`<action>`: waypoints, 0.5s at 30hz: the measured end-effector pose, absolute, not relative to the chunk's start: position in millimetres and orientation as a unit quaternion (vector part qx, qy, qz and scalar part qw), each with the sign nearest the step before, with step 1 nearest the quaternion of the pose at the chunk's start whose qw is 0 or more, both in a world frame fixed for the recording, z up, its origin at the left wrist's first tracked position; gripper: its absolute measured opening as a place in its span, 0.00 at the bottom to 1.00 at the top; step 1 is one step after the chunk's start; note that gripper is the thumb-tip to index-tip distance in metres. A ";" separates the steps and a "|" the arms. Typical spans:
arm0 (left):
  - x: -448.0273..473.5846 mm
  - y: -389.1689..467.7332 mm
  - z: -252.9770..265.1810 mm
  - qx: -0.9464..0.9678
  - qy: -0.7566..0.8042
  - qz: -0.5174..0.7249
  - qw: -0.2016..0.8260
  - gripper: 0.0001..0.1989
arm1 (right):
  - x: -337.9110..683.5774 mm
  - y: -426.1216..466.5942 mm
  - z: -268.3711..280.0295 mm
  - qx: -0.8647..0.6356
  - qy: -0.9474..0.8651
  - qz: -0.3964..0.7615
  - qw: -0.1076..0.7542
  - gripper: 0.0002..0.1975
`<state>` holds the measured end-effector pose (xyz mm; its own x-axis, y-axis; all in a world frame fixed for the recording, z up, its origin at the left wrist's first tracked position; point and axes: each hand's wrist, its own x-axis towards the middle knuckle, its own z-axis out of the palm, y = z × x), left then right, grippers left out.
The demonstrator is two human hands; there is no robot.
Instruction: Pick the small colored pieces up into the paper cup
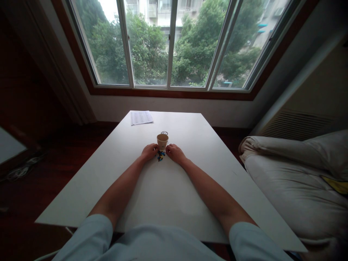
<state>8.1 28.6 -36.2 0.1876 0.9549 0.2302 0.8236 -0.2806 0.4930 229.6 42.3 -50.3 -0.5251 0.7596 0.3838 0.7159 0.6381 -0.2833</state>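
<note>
A light brown paper cup [162,142] stands upright near the middle of the white table, its opening facing up. My left hand [149,152] rests at the cup's lower left with its fingers curled. On the other side, my right hand [175,153] lies by the cup's lower right, fingers likewise bent inward. Whether the fingertips touch the cup or pinch something small is too small to tell. Between the hands, just in front of the cup, is a little pile of small blue, yellow and dark pieces [161,156]. What lies inside the cup is hidden.
A thin dark loop, like a cord [164,132], lies right behind the cup. Printed paper sheets [141,117] are at the far left of the white table [114,170]. A cushioned sofa [293,181] stands to the right, and a window [168,47] is beyond the table.
</note>
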 end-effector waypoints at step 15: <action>8.5 26.2 -32.9 0.763 0.581 0.251 0.131 0.12 | 233.3 47.1 -54.1 -0.463 -0.854 0.054 0.230 0.02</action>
<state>8.5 26.2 -32.9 0.1989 0.9527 0.2297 0.8212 -0.2899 0.4915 233.3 47.1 -54.1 -0.4658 0.8156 0.3432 0.7656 0.5659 -0.3060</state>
